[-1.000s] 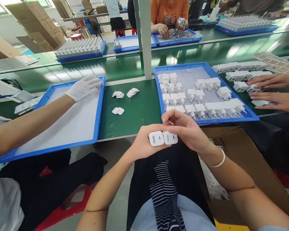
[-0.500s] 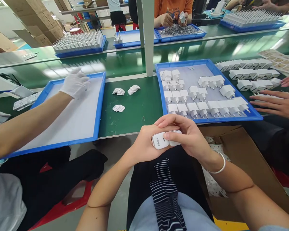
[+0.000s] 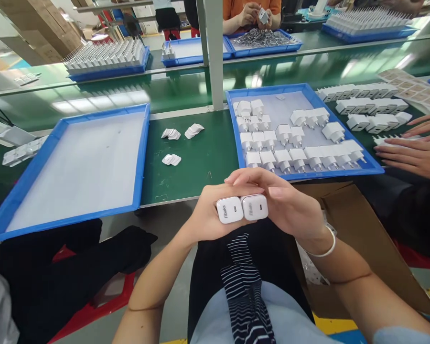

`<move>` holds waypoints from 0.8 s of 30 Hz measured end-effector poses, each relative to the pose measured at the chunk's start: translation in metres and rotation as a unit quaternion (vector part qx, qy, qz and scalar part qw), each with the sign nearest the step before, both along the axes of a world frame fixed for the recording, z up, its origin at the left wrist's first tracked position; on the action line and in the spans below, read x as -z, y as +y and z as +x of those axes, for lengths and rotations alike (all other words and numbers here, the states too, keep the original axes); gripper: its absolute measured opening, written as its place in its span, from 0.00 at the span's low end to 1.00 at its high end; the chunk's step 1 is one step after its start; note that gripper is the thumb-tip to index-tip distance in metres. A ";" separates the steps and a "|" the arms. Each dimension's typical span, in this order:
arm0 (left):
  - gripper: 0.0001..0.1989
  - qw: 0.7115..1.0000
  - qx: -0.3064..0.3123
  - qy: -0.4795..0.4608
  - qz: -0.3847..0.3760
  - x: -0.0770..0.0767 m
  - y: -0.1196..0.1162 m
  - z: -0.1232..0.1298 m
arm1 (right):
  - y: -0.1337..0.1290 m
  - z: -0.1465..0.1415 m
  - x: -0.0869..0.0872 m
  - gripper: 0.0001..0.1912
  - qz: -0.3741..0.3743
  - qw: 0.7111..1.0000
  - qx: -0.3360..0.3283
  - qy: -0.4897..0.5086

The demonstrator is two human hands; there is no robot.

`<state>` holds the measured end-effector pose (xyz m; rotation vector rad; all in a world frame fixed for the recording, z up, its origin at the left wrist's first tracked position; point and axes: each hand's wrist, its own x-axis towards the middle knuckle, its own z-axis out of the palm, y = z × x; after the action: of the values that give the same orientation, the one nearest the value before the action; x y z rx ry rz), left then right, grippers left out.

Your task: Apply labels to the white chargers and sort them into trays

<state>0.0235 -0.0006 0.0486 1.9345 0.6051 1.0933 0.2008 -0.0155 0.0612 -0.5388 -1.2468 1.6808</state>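
Observation:
Two white plug chargers sit side by side in my hands over my lap, their printed port faces turned up toward me. My left hand (image 3: 206,212) is wrapped round the left charger (image 3: 225,215). My right hand (image 3: 295,208) closes about the right charger (image 3: 255,213), its fingers reaching over the far side and its thumb lifted off the face. The chargers' prongs are hidden. Beyond my hands, small piles of thin white square pieces (image 3: 171,159) lie on the green table (image 3: 186,179). Rows of white chargers (image 3: 297,160) stand in the blue tray (image 3: 344,173) to the right.
Another blue tray (image 3: 139,167) with a white liner lies at left. A co-worker's hands (image 3: 412,153) are by charger rows at far right. A post (image 3: 216,57) rises at the table's back edge. An open cardboard box (image 3: 358,239) stands below the table, right of my lap.
My right thumb has lifted off the right charger, uncovering its print and port. The gloved hand over the left tray has gone out of view. The view has shifted slightly.

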 end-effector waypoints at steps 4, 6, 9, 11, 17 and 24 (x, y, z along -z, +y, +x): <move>0.20 0.999 0.001 -0.021 -0.041 -0.003 0.001 -0.006 | 0.002 0.004 -0.005 0.17 -0.013 0.999 -0.034 0.031; 0.20 0.998 -0.002 -0.020 -0.053 -0.004 0.002 -0.008 | 0.003 0.003 -0.004 0.16 -0.016 0.999 -0.033 0.035; 0.20 0.997 0.004 -0.028 -0.065 -0.002 0.003 -0.008 | 0.003 0.001 0.000 0.15 -0.023 0.999 -0.025 0.025; 0.19 0.997 -0.001 -0.031 -0.068 0.000 0.003 -0.008 | 0.002 0.001 0.002 0.15 -0.018 1.000 -0.017 0.014; 0.16 0.997 -0.036 -0.005 -0.070 0.004 0.002 -0.008 | 0.001 -0.001 0.008 0.15 -0.010 1.000 -0.007 0.011; 0.13 0.998 -0.044 -0.003 -0.047 0.009 0.003 -0.007 | 0.002 -0.005 0.021 0.15 -0.016 1.000 0.016 0.014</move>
<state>0.0164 0.0021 0.0400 1.8379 0.7304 1.1055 0.1956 -0.0133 0.0404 -0.5501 -1.1876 1.6791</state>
